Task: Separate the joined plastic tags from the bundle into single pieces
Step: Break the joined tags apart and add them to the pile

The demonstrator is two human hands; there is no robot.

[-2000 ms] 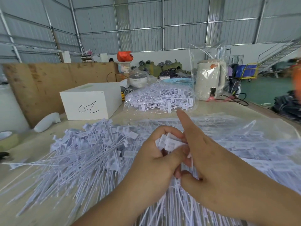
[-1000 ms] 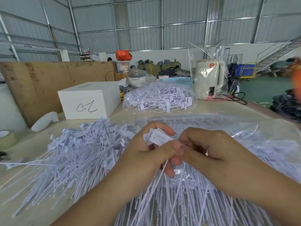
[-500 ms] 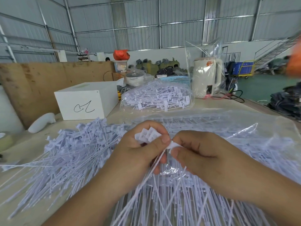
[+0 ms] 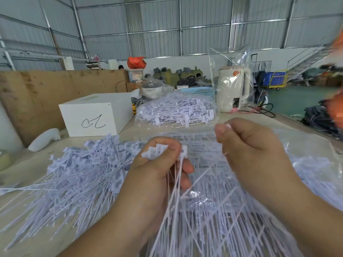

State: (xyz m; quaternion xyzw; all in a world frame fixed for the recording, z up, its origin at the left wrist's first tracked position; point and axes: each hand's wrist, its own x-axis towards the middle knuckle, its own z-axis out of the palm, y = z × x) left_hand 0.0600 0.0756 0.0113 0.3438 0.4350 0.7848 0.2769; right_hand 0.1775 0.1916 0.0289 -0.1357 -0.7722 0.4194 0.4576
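My left hand (image 4: 157, 175) grips a small bundle of joined white plastic tags (image 4: 159, 152) by their flat heads, the long thin tails hanging down past my palm. My right hand (image 4: 248, 145) sits up and to the right, pinching a single white tag (image 4: 227, 125) between thumb and forefinger; its tail (image 4: 204, 173) trails down and to the left toward the bundle. A big heap of loose single tags (image 4: 83, 173) lies on the table to the left. Below and right of my hands, more tags lie in a clear plastic bag (image 4: 232, 219).
A white box (image 4: 96, 114) with a black scribble stands at the back left. Behind my hands sits a clear bag of tags (image 4: 176, 112), and a cream kettle (image 4: 233, 89) in plastic wrap stands behind it. A brown board (image 4: 46, 93) runs along the left.
My right hand has pulled away from the bundle, up and to the right, drawing one tag out with it. My left hand keeps its grip on the bundle.
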